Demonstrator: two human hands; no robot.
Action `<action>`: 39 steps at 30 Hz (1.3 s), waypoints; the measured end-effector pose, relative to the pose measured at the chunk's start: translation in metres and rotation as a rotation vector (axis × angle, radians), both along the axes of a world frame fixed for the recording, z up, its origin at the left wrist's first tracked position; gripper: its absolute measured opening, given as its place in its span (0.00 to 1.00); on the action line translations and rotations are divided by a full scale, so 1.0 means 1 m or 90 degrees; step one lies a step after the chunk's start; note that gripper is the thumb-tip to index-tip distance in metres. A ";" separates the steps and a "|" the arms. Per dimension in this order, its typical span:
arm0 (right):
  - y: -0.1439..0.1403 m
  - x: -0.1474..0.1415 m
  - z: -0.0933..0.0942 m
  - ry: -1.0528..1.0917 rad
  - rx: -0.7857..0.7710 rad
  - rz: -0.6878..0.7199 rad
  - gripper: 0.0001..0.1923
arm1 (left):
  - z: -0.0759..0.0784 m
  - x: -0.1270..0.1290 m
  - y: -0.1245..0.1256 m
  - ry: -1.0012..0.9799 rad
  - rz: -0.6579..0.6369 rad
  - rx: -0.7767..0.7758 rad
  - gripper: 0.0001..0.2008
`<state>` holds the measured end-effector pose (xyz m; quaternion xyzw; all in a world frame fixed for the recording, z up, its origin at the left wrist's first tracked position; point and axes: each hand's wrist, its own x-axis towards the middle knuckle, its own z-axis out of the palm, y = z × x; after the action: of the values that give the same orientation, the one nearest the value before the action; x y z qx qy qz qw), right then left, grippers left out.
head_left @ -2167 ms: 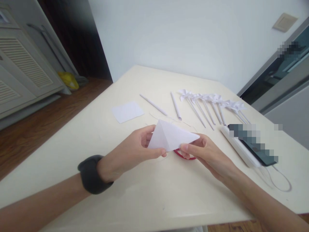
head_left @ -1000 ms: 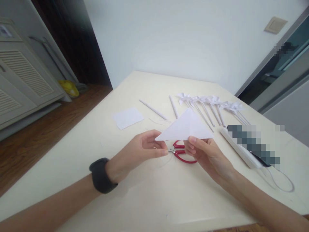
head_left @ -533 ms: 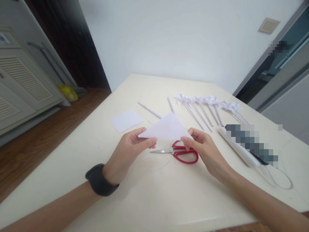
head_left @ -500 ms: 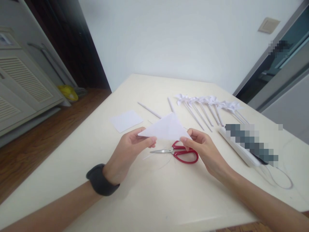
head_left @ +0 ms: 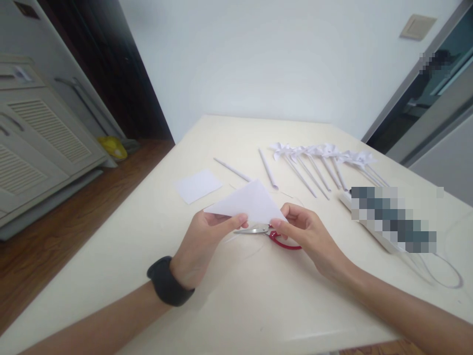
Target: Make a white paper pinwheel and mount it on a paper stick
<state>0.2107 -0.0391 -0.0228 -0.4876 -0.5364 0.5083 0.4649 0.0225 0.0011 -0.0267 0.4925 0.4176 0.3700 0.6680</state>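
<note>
A white paper folded into a triangle point(head_left: 248, 203) is held just above the cream table point(head_left: 207, 315). My left hand point(head_left: 202, 243) pinches its left corner and my right hand point(head_left: 307, 235) pinches its right corner. My left wrist wears a dark band point(head_left: 168, 284). Red-handled scissors point(head_left: 274, 233) lie on the table right under the paper, partly hidden by it and by my right hand.
A white paper square point(head_left: 197, 185) lies at the left. Two rolled paper sticks point(head_left: 233, 170) and a row of several white paper pinwheels point(head_left: 321, 159) lie beyond. A white power strip with a blurred object point(head_left: 391, 219) and its cable point(head_left: 439, 273) are at the right.
The folded triangle was turned around between both hands, its point swinging up and then away. It now sits lower, over the scissors. The view shifted slightly.
</note>
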 end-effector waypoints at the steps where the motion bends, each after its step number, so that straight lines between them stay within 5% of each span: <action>1: 0.000 0.000 0.000 -0.004 -0.001 0.001 0.12 | 0.000 0.000 0.000 -0.001 0.003 0.001 0.09; 39: -0.003 0.002 0.006 -0.046 0.001 -0.002 0.11 | 0.009 -0.001 0.001 0.052 -0.019 0.008 0.12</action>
<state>0.2130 -0.0418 -0.0171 -0.5062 -0.5525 0.4891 0.4465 0.0211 0.0017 -0.0180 0.5173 0.4348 0.3420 0.6530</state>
